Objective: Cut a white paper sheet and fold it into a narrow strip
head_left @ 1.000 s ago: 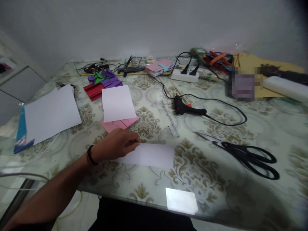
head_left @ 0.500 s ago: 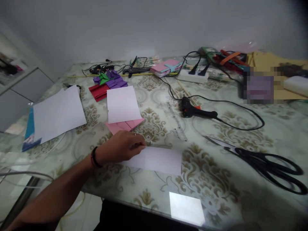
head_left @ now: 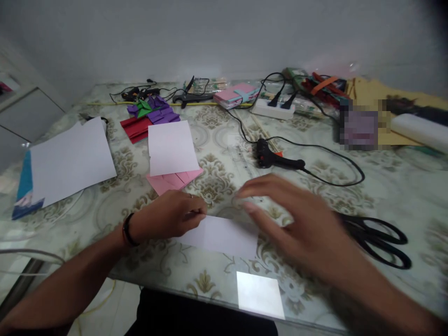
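Note:
My left hand is curled closed at the left end of a white paper strip lying flat on the table. Its fingers hide that end, and a dark band circles the wrist. My right hand, blurred by motion, hovers above the strip's right side with thumb and fingers apart; I see nothing held in it. A clear ruler lies just beyond it, partly hidden by the hand. Black-handled scissors rest to the right, their blades covered by my right hand and forearm.
A black glue gun with a looping cord lies beyond my right hand. White sheets and folded pink paper sit left of centre. Farther back are a power strip, purple folded paper and a pink bundle.
My right hand has come in from the right, over the strip's right side and in front of the scissors. My left hand stays on the paper strip. The whole view has shifted slightly.

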The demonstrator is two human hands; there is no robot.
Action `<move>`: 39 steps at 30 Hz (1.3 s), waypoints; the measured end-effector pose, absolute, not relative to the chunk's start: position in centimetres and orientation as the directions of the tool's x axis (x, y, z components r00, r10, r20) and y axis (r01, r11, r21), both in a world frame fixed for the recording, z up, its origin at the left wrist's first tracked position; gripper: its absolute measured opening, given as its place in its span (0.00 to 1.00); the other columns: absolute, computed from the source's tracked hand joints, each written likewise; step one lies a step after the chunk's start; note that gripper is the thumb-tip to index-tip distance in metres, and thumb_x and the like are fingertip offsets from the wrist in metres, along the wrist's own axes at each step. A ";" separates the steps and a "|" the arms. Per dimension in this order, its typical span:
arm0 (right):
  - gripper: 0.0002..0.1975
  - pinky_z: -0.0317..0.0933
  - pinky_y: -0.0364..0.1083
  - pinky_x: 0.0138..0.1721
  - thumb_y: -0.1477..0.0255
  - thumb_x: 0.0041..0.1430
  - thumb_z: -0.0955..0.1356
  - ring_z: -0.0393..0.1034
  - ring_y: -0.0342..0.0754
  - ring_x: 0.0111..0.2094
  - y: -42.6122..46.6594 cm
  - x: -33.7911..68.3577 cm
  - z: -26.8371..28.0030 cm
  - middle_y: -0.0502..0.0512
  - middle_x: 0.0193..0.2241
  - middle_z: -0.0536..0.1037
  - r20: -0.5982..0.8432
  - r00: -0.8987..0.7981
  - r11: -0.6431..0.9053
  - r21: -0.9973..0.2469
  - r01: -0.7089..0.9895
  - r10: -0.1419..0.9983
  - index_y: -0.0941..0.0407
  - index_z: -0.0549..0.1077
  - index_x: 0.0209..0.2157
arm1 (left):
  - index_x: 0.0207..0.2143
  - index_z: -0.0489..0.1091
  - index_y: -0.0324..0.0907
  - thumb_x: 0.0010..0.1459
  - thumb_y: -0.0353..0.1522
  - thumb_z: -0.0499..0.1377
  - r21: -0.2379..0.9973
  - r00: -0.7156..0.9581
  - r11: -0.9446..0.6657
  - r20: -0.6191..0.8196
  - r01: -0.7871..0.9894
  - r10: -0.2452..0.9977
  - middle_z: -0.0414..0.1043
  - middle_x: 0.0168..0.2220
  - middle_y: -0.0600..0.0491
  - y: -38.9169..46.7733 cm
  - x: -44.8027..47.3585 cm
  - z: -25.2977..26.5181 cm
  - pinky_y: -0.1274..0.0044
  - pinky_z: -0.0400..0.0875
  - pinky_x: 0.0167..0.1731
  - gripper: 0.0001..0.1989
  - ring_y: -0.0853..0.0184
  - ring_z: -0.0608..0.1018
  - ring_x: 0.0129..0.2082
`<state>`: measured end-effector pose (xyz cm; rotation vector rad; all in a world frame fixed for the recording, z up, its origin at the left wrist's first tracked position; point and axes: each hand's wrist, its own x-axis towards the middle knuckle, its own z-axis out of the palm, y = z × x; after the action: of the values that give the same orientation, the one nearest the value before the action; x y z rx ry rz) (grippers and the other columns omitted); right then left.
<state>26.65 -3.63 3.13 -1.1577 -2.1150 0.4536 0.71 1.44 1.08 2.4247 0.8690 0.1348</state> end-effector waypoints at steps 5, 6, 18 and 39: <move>0.04 0.70 0.45 0.40 0.74 0.67 0.69 0.77 0.47 0.36 -3.2 24.3 -0.4 0.52 0.35 0.81 0.189 -0.460 0.426 -0.759 0.492 0.868 0.54 0.77 0.37 | 0.37 0.75 0.41 0.66 0.29 0.57 0.529 0.806 -0.664 -0.070 0.529 0.587 0.78 0.30 0.56 0.9 1.2 0.5 0.76 0.62 0.32 0.06 0.69 0.76 0.28; 0.03 0.69 0.45 0.39 0.74 0.66 0.69 0.76 0.46 0.35 -3.2 24.1 -0.8 0.52 0.34 0.81 0.163 -0.463 0.403 -0.775 0.486 0.871 0.54 0.77 0.36 | 0.37 0.75 0.42 0.66 0.29 0.57 0.527 0.810 -0.668 -0.071 0.525 0.582 0.79 0.31 0.55 0.7 1.4 0.5 0.76 0.63 0.32 0.06 0.69 0.76 0.29; 0.05 0.64 0.43 0.36 0.80 0.61 0.71 0.74 0.44 0.32 -3.6 24.0 -2.0 0.50 0.33 0.81 0.049 -0.505 0.343 -0.790 0.509 0.862 0.55 0.77 0.34 | 0.36 0.75 0.42 0.65 0.29 0.58 0.493 0.824 -0.696 -0.083 0.522 0.560 0.79 0.30 0.55 0.3 1.6 -0.3 0.75 0.62 0.32 0.06 0.67 0.78 0.30; 0.05 0.65 0.44 0.34 0.75 0.58 0.67 0.73 0.46 0.30 -0.4 29.4 0.3 0.50 0.28 0.79 -0.034 -0.459 0.247 -0.807 0.537 0.888 0.55 0.74 0.28 | 0.32 0.75 0.40 0.66 0.32 0.57 0.687 0.750 -0.515 -0.066 0.513 0.659 0.76 0.28 0.56 3.6 -1.0 2.0 0.81 0.65 0.28 0.10 0.72 0.72 0.26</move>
<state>29.38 -0.42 0.34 -1.2983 -2.0932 1.0893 -0.96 3.55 2.03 2.2312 0.8743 0.2634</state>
